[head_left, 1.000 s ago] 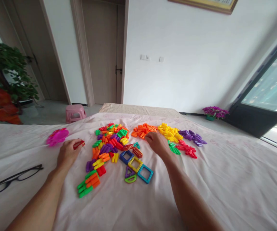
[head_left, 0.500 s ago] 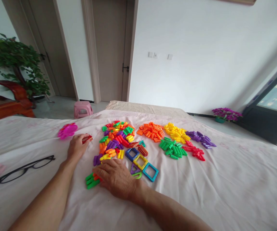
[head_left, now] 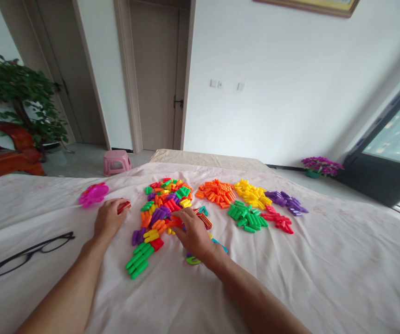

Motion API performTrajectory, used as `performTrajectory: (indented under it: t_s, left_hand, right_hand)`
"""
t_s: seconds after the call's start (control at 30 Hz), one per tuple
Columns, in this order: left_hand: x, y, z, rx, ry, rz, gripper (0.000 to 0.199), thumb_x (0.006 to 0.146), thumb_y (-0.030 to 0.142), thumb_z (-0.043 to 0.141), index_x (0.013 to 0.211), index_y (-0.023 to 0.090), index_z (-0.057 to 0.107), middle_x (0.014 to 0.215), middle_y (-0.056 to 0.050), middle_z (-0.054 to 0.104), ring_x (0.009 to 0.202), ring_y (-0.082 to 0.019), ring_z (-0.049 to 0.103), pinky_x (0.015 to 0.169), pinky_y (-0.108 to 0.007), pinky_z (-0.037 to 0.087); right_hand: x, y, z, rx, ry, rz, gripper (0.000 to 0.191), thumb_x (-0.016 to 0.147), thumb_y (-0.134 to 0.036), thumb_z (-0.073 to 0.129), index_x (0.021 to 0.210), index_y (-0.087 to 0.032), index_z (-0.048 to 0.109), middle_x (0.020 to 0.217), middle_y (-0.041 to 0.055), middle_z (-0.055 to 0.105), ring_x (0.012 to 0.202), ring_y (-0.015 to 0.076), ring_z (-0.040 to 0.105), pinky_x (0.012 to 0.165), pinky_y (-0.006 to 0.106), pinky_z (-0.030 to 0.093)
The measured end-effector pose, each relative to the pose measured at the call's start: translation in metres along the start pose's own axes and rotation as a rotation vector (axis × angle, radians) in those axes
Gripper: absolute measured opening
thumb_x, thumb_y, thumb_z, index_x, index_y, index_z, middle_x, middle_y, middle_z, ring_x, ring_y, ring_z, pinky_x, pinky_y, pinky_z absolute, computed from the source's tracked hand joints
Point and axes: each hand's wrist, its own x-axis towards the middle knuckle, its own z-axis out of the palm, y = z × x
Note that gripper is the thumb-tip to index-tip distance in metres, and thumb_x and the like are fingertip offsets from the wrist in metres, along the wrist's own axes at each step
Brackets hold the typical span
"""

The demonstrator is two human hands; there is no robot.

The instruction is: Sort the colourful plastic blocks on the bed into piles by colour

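My left hand (head_left: 110,217) is closed on a small red piece (head_left: 124,207) with pale edges, left of the mixed pile. Over the right side of the mixed pile (head_left: 167,197) of coloured plastic pieces is my right hand (head_left: 193,234), its thumb and fingertips pressed together at orange pieces; what they grip is too small to make out. Several green pieces (head_left: 139,260) lie at the pile's near end beside a red one (head_left: 157,244). My right hand largely covers the square frames. A striped red stack (head_left: 205,220) shows just past it.
Sorted heaps lie to the right: orange (head_left: 217,192), yellow (head_left: 252,192), green (head_left: 247,215), red (head_left: 278,219) and purple (head_left: 287,202). On the left are a magenta flower-shaped dish (head_left: 93,194) and black glasses (head_left: 29,255). A pink stool (head_left: 116,162) stands beyond the cloth.
My right hand has moved up and right, off the green pieces and onto the pile's right side, now covering the frames. My left hand keeps its red piece. The view has shifted slightly.
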Motion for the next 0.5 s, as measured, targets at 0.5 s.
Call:
performTrajectory:
  t_s: [0.5]
  left_hand:
    - [0.001, -0.005, 0.003, -0.049, 0.002, -0.015, 0.039, 0.081, 0.037, 0.051, 0.109, 0.019, 0.072, 0.113, -0.013, 0.072, 0.108, -0.029, 0.063, 0.101, -0.042, 0.048]
  right_hand:
    - [0.014, 0.133, -0.051, 0.164, 0.428, 0.582, 0.052, 0.077, -0.033, 0.065, 0.125, -0.013, 0.064, 0.123, 0.0138, 0.069, 0.094, 0.0236, 0.071, 0.085, 0.040, 0.057]
